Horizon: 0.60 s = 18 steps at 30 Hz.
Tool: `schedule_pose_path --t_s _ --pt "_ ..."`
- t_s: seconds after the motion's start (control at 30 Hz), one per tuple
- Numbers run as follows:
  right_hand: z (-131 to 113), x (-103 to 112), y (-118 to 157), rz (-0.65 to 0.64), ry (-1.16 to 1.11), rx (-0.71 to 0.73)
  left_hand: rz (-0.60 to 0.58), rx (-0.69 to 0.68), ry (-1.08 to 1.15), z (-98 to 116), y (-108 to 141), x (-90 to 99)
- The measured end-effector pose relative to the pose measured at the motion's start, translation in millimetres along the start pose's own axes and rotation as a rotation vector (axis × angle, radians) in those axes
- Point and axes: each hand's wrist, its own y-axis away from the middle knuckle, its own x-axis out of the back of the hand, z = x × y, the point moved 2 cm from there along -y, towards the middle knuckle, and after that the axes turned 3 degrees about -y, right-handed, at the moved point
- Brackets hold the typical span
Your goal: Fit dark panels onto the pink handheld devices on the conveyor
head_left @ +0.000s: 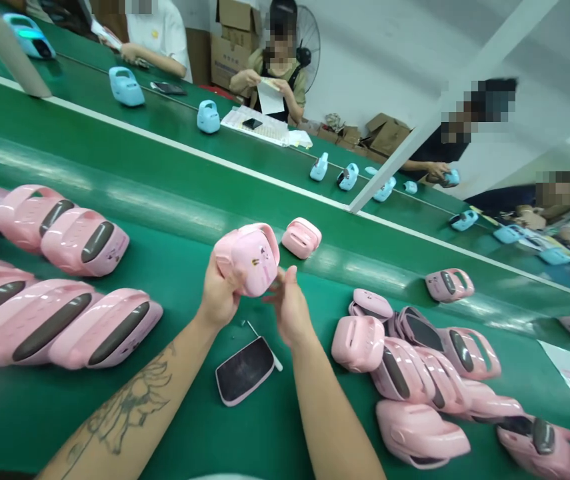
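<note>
Tattooed left forearm (119, 407) up front, left hand (219, 297) wrapped round a pink plastic casing (249, 260), holding it up off the green conveyor belt (179, 433), clear of the pink shell pile (405, 373). Right hand (289, 308) half open just beside it, not gripping. Dark-faced pink panel (245, 370) lies right below the casing.
</note>
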Motion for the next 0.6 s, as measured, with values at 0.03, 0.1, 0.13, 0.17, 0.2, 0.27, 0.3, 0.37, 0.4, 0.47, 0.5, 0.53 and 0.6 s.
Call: schedule_pose_path --t_s 0.03,0.1,0.13,0.17,0.2,0.27,0.3,0.37,0.4,0.47,0.5,0.53,0.6 --pt "0.8 -7.0 0.2 -0.046 -0.114 -0.081 -0.040 -0.045 -0.025 -0.2 2.8 -1.4" --pt "0.2 -16.6 0.3 -0.081 -0.317 -0.160 -0.136 -0.092 -0.099 0.5 9.1 -5.0" --pt "-0.4 -17.6 -0.3 -0.030 -0.401 -0.149 -0.187 -0.107 -0.148 1.9 11.9 -6.8" --pt "-0.2 -16.5 -1.1 0.056 -0.477 -0.129 -0.234 -0.118 -0.195 3.8 14.0 -8.3" --pt "0.9 -13.5 -2.2 0.161 -0.514 -0.091 -0.275 -0.122 -0.231 5.9 15.3 -9.4" --pt "4.5 -5.5 -4.8 0.332 -0.442 0.027 -0.315 -0.099 -0.271 10.0 15.3 -9.5" --pt "6.5 -1.8 -6.0 0.371 -0.370 0.092 -0.307 -0.073 -0.284 11.6 14.2 -8.4" --pt "9.5 3.1 -7.8 0.353 -0.214 0.234 -0.260 -0.006 -0.333 13.7 11.0 -5.1" --pt "10.0 4.4 -7.8 0.320 -0.141 0.315 -0.243 0.023 -0.373 14.6 9.4 -3.6" --pt "9.7 5.9 -6.0 0.277 -0.027 0.463 -0.222 0.056 -0.434 16.7 6.7 -2.1" --pt "9.4 6.3 -4.5 0.271 0.010 0.514 -0.216 0.064 -0.443 17.7 5.8 -2.2" --pt "9.5 6.7 -2.8 0.273 0.038 0.549 -0.209 0.071 -0.437 18.5 5.1 -2.9" --pt "11.3 6.7 1.1 0.279 0.093 0.592 -0.184 0.090 -0.384 18.7 3.7 -5.2"
